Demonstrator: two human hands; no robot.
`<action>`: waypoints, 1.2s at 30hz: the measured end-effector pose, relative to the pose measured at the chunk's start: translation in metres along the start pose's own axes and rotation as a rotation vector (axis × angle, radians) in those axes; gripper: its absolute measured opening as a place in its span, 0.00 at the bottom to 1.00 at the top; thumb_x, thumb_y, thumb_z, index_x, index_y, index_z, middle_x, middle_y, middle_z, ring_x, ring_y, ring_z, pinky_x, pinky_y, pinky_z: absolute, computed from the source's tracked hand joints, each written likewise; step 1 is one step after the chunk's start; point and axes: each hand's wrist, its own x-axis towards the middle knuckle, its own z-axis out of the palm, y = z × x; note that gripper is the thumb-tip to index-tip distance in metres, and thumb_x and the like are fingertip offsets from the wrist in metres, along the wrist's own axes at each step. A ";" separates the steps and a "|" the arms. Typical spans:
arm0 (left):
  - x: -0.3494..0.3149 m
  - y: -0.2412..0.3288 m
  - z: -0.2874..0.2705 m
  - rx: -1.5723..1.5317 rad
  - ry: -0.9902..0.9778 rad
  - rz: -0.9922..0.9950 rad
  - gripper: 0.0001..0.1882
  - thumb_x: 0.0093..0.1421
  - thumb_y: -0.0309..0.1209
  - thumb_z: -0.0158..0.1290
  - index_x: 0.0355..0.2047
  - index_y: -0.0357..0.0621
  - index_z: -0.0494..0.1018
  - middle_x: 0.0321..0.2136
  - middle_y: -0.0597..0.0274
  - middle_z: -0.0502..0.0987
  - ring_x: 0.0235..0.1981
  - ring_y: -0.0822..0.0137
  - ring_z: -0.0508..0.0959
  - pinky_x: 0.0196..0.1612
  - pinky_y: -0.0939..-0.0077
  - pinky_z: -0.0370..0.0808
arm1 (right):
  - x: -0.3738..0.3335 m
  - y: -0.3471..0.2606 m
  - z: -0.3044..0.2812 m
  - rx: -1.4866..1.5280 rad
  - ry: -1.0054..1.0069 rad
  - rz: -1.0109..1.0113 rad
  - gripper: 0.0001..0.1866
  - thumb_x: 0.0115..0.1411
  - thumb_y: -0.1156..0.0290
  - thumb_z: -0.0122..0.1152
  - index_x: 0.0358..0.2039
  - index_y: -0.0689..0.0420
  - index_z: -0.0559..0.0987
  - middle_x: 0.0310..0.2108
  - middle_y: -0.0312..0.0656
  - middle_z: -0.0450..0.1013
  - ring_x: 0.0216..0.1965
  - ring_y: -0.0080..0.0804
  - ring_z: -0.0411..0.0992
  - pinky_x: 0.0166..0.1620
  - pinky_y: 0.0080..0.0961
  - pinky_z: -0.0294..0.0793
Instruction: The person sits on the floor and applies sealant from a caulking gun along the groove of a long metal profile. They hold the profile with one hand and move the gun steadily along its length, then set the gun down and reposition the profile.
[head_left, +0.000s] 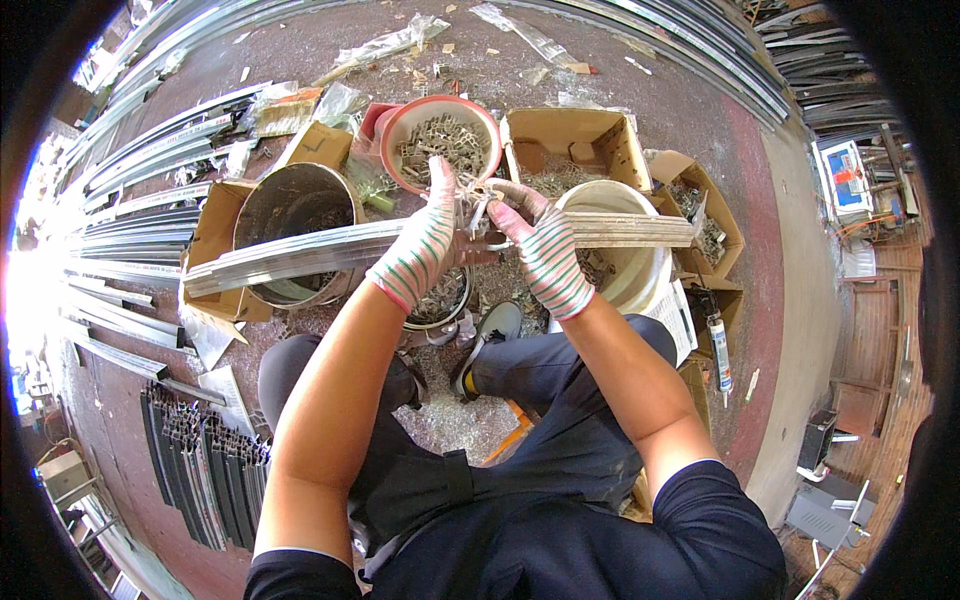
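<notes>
Striped knit gloves cover both my hands, which meet in front of me. My left hand (425,245) is closed, its thumb up, against a cluster of small metal pieces (474,208). From the other side my right hand (548,250) pinches the same cluster with thumb and fingers. The pieces' exact kind is too small to make out. Just under my wrists lies a bundle of long metal strips (310,255), resting across a large can (290,200) on the left and a white bucket (650,272) on the right. My hands hide the bundle's middle.
Beyond my hands stand a red-rimmed bowl (408,122) of small metal parts and a cardboard box (560,125). A smaller bucket (430,322) sits by my shoes. Dark profiles (205,465) and long metal bars (150,210) lie left; a sealant tube (720,355) is right.
</notes>
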 end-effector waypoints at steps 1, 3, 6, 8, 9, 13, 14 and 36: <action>-0.002 0.000 0.000 0.031 -0.015 0.004 0.55 0.61 0.80 0.23 0.66 0.47 0.64 0.56 0.55 0.76 0.54 0.55 0.80 0.55 0.47 0.79 | 0.000 0.000 -0.001 -0.004 -0.012 0.002 0.20 0.68 0.69 0.64 0.57 0.63 0.77 0.43 0.40 0.81 0.42 0.23 0.77 0.48 0.23 0.80; -0.006 0.002 0.001 0.075 -0.030 -0.011 0.58 0.58 0.82 0.21 0.67 0.47 0.64 0.57 0.55 0.76 0.55 0.54 0.79 0.55 0.46 0.79 | -0.002 -0.001 -0.001 -0.034 -0.036 0.003 0.19 0.69 0.67 0.64 0.57 0.63 0.78 0.44 0.39 0.81 0.43 0.23 0.77 0.50 0.24 0.79; -0.009 0.003 0.005 0.072 -0.014 -0.006 0.61 0.56 0.83 0.17 0.67 0.47 0.64 0.57 0.54 0.76 0.55 0.53 0.79 0.55 0.44 0.79 | -0.003 -0.002 -0.002 -0.088 -0.054 -0.003 0.20 0.69 0.65 0.64 0.57 0.62 0.78 0.45 0.37 0.81 0.46 0.23 0.77 0.53 0.25 0.77; -0.011 0.004 0.004 0.105 -0.089 0.023 0.62 0.55 0.84 0.16 0.67 0.46 0.64 0.57 0.53 0.76 0.54 0.53 0.80 0.53 0.43 0.80 | -0.004 -0.001 -0.002 -0.086 -0.051 -0.009 0.20 0.69 0.65 0.64 0.57 0.61 0.79 0.45 0.38 0.81 0.46 0.23 0.77 0.53 0.26 0.77; -0.012 0.004 0.003 0.121 -0.132 0.039 0.62 0.55 0.84 0.15 0.67 0.46 0.64 0.57 0.53 0.76 0.54 0.52 0.80 0.53 0.43 0.80 | -0.004 0.000 -0.002 -0.120 -0.046 -0.045 0.19 0.68 0.65 0.64 0.56 0.61 0.79 0.45 0.38 0.80 0.46 0.23 0.77 0.53 0.25 0.77; -0.011 0.000 0.000 0.117 -0.119 0.055 0.54 0.60 0.81 0.26 0.66 0.51 0.66 0.55 0.54 0.77 0.52 0.51 0.80 0.51 0.45 0.81 | -0.001 0.004 -0.002 -0.321 -0.037 -0.272 0.18 0.67 0.68 0.65 0.56 0.58 0.80 0.46 0.37 0.79 0.46 0.23 0.76 0.53 0.24 0.76; -0.010 0.000 -0.001 0.127 -0.117 0.050 0.54 0.60 0.81 0.26 0.65 0.51 0.67 0.55 0.54 0.77 0.52 0.52 0.81 0.51 0.45 0.81 | -0.001 0.004 -0.002 -0.398 -0.024 -0.330 0.18 0.67 0.68 0.65 0.55 0.58 0.80 0.46 0.37 0.79 0.46 0.23 0.75 0.53 0.24 0.75; -0.008 0.017 -0.019 0.283 0.074 0.135 0.60 0.62 0.78 0.29 0.74 0.36 0.48 0.67 0.40 0.66 0.58 0.47 0.77 0.56 0.56 0.79 | 0.065 0.014 -0.183 -1.052 0.105 0.177 0.28 0.56 0.50 0.72 0.51 0.55 0.84 0.43 0.51 0.82 0.46 0.41 0.81 0.51 0.34 0.78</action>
